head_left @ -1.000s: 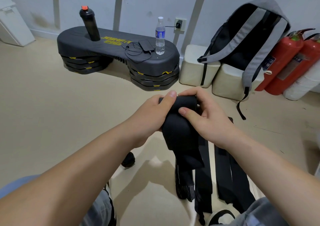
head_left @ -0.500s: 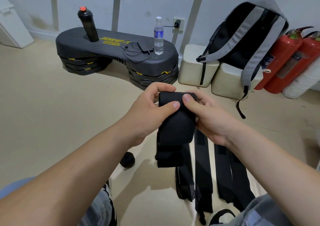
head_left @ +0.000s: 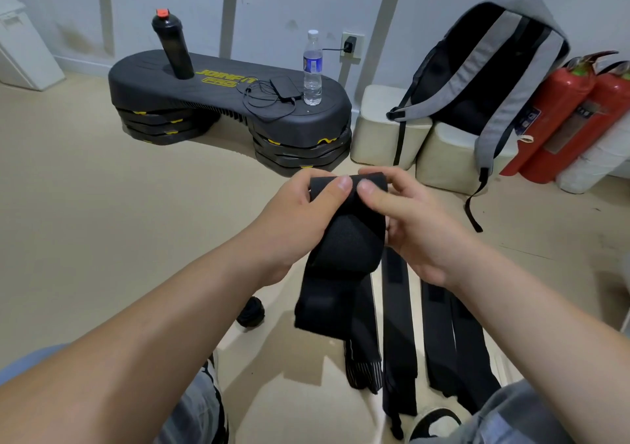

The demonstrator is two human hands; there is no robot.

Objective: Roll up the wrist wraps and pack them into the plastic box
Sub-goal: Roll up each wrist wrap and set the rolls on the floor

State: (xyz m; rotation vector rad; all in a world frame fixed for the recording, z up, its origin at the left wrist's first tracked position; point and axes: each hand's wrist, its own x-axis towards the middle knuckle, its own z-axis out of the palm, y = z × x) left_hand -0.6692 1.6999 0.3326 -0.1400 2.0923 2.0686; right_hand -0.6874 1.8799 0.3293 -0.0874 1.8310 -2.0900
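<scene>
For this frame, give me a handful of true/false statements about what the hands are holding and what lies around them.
1. The left hand and right hand both grip one black wrist wrap. True.
2. The water bottle stands on the floor. False: it stands on the black step platform.
3. Other wraps lie stretched out below the hands. True.
4. The held wrap is fully rolled, with no loose end. False: a loose tail hangs down from it.
5. A grey-and-black backpack sits beside red fire extinguishers. True.
</scene>
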